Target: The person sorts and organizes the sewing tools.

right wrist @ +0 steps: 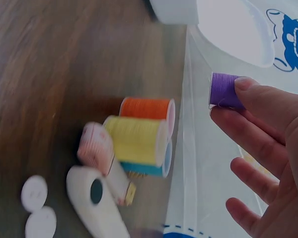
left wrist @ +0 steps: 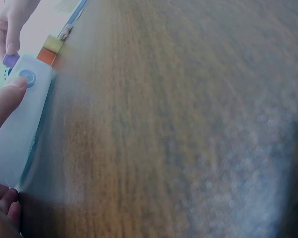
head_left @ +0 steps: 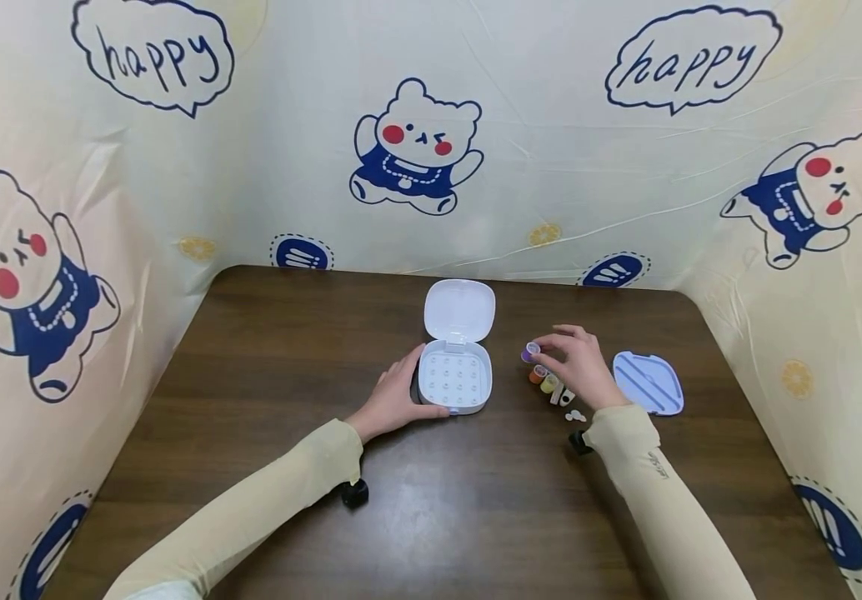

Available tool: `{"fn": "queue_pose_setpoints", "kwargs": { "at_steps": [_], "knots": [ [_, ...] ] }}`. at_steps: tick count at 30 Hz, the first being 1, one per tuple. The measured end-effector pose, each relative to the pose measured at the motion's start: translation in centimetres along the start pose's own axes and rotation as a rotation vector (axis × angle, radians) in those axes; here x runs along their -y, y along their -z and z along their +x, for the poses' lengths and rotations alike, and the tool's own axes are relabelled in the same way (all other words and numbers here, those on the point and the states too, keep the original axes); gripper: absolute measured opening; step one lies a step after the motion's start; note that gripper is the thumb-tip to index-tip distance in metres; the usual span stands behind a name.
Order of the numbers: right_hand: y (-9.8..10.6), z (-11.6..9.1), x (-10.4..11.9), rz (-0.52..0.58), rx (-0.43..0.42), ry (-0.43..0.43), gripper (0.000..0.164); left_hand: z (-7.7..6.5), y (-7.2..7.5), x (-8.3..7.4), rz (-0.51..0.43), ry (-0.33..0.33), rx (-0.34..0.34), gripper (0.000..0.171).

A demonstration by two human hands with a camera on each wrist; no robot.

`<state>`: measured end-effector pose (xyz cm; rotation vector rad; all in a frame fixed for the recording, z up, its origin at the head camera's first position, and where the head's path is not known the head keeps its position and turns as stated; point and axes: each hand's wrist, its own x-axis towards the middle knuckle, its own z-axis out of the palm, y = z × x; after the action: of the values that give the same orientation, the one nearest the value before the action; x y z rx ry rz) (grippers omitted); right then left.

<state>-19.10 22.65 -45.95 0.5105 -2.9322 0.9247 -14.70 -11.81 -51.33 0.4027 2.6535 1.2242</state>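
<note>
From my remote feed I see the right hand (head_left: 577, 367) pinching a small purple thread spool with pale end rims (right wrist: 223, 90) between thumb and fingers, above the worktop (head_left: 416, 517), its long axis roughly upright. The left hand (head_left: 392, 404) grips the left side of an open white rounded plastic box (head_left: 468, 409), thumb at the near edge. I judge one relation decisive: the box's studded interior (head_left: 454, 379) lies left and slightly near of the spool.
</note>
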Motion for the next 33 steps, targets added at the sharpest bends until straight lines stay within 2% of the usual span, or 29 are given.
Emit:
{"fn": "queue_pose_setpoints", "kwargs": {
  "at_steps": [16, 21, 28, 33],
  "knots": [
    [-1.4, 1.3, 3.4, -0.008, 0.034, 0.038, 0.025, 0.0, -0.1, 0.2, -0.003, -0.003, -0.005, 0.125],
    [-1.8, 1.6, 4.0, 0.006, 0.044, 0.036, 0.024, 0.0, 0.0, 0.0, -0.004, 0.003, -0.002, 0.126],
    [-2.9, 2.1, 4.5, 0.015, 0.042, 0.093, 0.023, 0.0, 0.0, -0.1, -0.006, 0.011, 0.004, 0.126],
    [-3.7, 2.4, 5.0, 0.006, 0.045, 0.093, 0.023, 0.0, 0.0, 0.0, -0.004, 0.017, 0.010, 0.125]
  ]
}}
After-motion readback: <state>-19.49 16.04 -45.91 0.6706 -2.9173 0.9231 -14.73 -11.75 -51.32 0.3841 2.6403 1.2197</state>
